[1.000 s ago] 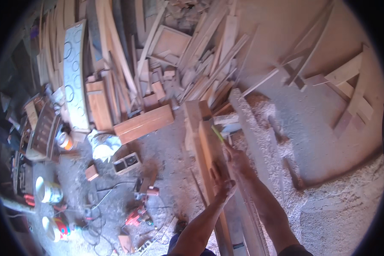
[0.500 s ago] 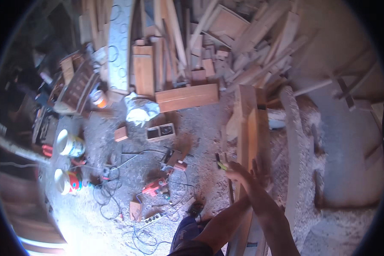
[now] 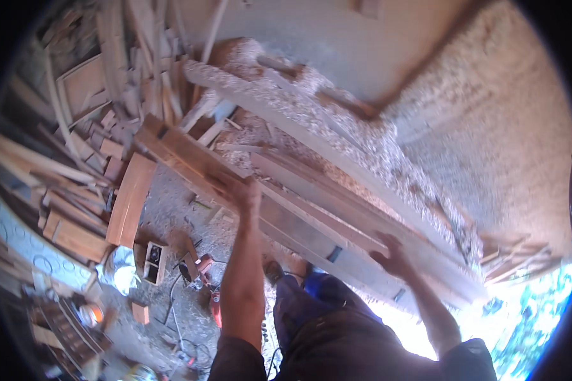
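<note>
A long wooden beam (image 3: 292,223) slants through the middle of the frame from upper left. The left hand (image 3: 243,193), near centre, rests on it, finger grip unclear. The right hand (image 3: 394,257), right of centre, spreads its fingers over boards (image 3: 327,198).

Down on the long brown slotted wooden beam (image 3: 292,223) rested the bare left hand (image 3: 243,192)! Farther right, the bare right hand (image 3: 393,255) showed spread fingers over the timber, contact impossible to tell. Below lay a red power tool (image 3: 216,310), and to its upper left, a flat orange-brown wooden board (image 3: 131,200).
</note>
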Motion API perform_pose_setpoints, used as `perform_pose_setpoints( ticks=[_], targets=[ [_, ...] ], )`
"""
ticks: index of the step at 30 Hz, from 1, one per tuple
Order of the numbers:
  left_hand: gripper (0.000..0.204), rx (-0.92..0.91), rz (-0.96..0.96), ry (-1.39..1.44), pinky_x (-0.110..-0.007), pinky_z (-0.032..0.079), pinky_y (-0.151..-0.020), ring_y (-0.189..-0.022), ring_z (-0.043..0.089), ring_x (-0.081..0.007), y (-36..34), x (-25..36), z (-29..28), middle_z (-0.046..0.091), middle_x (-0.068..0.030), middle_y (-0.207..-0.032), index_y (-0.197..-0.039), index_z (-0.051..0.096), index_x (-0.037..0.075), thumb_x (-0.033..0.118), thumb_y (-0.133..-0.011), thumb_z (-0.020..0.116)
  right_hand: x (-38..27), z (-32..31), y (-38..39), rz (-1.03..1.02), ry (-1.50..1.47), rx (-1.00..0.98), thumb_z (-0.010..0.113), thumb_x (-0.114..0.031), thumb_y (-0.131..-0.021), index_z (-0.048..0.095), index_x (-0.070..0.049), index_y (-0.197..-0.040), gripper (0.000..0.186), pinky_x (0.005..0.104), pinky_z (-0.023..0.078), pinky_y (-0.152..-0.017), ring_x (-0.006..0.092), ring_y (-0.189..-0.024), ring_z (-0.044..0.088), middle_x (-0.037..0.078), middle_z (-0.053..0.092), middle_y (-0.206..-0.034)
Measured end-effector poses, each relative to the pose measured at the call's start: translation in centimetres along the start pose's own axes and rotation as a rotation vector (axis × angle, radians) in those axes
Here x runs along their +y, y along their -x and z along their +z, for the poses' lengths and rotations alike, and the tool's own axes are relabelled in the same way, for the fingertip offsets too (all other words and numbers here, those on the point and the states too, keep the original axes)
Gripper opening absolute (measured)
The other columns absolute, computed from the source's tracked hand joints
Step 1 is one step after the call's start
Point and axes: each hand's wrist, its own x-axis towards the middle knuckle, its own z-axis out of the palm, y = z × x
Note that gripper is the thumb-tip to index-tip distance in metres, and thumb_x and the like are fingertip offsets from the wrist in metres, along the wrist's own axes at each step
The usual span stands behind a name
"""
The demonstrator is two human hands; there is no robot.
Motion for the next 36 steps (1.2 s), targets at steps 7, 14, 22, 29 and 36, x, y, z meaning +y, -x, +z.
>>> perform_pose_setpoints(
  ticks=[7, 14, 22, 29, 36],
  targets=[
    [0.111, 0.016, 0.09, -0.061, -0.047, 0.017, -0.121, -0.148, 0.008, -0.0474, -1.1, -2.6, 1.9, 0.0, -0.0355, -0.158, -0.153, 0.001, -0.008, 0.041, -0.08, 0.068, 13.6, -4.1, 25.9, 0.575, 0.322, -0.372, 0.088, -0.05, -0.061, 0.028, -0.009, -0.152, 0.116, 0.0526, 0.03, -0.114, 0.0409, -0.138, 0.037, 0.02, 0.033, -0.153],
    [0.111, -0.109, 0.085, 0.189, -0.043, 0.017, -0.121, -0.149, 0.016, -0.0392, 0.5, -3.9, 1.7, 0.007, -0.0276, -0.161, -0.154, 0.006, -0.005, 0.048, -0.082, 0.072, 22.0, -2.8, 30.3, 0.372, 0.33, -0.135, 0.079, -0.022, -0.071, 0.051, -0.009, -0.126, 0.063, 0.0494, 0.041, -0.098, 0.0353, -0.114, 0.056, 0.015, 0.059, -0.117],
    [0.1, -0.13, 0.018, 0.546, -0.044, 0.029, -0.117, -0.141, 0.036, -0.0357, 20.0, -1.9, 5.3, 0.031, -0.0246, -0.155, -0.154, 0.015, -0.002, 0.035, -0.084, 0.076, 25.5, -4.7, 30.9, 0.071, 0.275, -0.073, 0.077, -0.024, -0.076, 0.055, -0.009, -0.103, 0.038, 0.0466, 0.049, -0.078, 0.0321, -0.091, 0.063, 0.011, 0.06, -0.092],
    [0.048, -0.116, -0.223, 0.565, -0.04, 0.047, -0.089, -0.103, 0.06, -0.027, 23.2, -1.7, 2.8, 0.063, -0.0137, -0.117, -0.128, 0.057, -0.001, 0.011, -0.083, 0.07, 25.8, -3.6, 33.5, -0.148, 0.222, 0.238, 0.063, -0.007, -0.073, 0.055, -0.008, -0.1, 0.028, 0.0462, 0.053, -0.072, 0.0316, -0.093, 0.062, 0.012, 0.06, -0.1],
    [0.041, -0.104, -0.311, 1.038, -0.039, 0.05, -0.08, -0.092, 0.062, -0.0234, 25.0, -3.4, 1.7, 0.062, -0.0078, -0.103, -0.122, 0.059, 0.003, 0.008, -0.082, 0.066, 25.2, -3.7, 33.8, -0.097, 0.274, 0.291, 0.069, -0.016, -0.076, 0.052, -0.004, -0.124, 0.053, 0.0493, 0.045, -0.082, 0.0346, -0.097, 0.059, 0.014, 0.059, -0.103]
  ],
)
